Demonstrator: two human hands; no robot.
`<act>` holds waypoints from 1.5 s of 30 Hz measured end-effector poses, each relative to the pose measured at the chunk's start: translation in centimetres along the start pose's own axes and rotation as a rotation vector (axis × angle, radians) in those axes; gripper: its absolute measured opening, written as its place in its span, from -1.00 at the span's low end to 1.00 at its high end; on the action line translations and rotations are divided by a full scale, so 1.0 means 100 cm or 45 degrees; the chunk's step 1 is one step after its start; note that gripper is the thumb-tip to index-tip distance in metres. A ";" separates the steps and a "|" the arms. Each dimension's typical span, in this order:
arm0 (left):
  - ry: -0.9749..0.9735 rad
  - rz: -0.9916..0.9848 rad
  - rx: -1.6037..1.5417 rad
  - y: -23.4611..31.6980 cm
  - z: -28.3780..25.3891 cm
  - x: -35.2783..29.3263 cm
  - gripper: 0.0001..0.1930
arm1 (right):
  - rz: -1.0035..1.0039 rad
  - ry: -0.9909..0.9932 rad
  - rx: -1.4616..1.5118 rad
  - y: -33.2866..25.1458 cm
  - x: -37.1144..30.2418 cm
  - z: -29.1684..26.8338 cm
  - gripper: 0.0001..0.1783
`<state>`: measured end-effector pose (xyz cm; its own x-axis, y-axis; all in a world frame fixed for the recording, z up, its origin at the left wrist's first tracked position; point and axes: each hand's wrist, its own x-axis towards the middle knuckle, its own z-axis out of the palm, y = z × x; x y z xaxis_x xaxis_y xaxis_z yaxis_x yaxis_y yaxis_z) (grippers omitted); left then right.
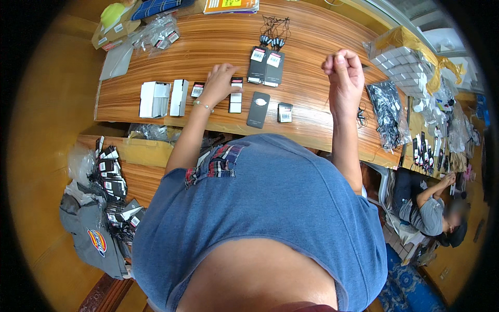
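Observation:
My left hand [217, 86] is over the table with its fingers apart. Its thumb tip is at a narrow stack of black-and-white label cards [236, 99], and a smaller black card with a white label [197, 89] lies at its other side. My right hand [344, 77] is raised over the right part of the table, fingertips pinched together; what they hold, if anything, is too small to make out. Between the hands lie two piles of black hang tags [257, 70] with white stickers, a single black tag [258, 110] and a small labelled stack [284, 113].
White boxes of cards [154, 100] stand at left on the wooden table [306, 31]. Black cords [275, 28] lie behind the tags. A plastic-bagged dark bundle [387, 112] and a carton of white boxes [403, 62] are at right. Another person [429, 208] sits at lower right.

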<state>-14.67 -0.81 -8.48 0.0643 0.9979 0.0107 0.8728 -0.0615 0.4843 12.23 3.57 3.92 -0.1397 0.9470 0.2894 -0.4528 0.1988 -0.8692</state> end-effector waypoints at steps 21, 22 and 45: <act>0.167 0.170 0.161 -0.018 0.022 -0.040 -0.49 | 0.263 -0.056 -0.025 0.005 -0.005 0.004 -0.87; 0.190 0.182 0.140 -0.018 0.022 -0.041 -0.53 | 0.264 -0.063 -0.055 0.004 -0.006 0.005 -0.87; 0.315 0.268 -1.175 0.155 -0.058 0.000 -0.85 | -0.083 -0.049 -0.556 0.005 -0.028 0.022 -0.88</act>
<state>-3.94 -1.63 4.15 -0.0199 0.9513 0.3076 0.1266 -0.3028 0.9446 10.47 0.46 3.52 -0.1593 0.9206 0.3566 -0.0481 0.3535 -0.9342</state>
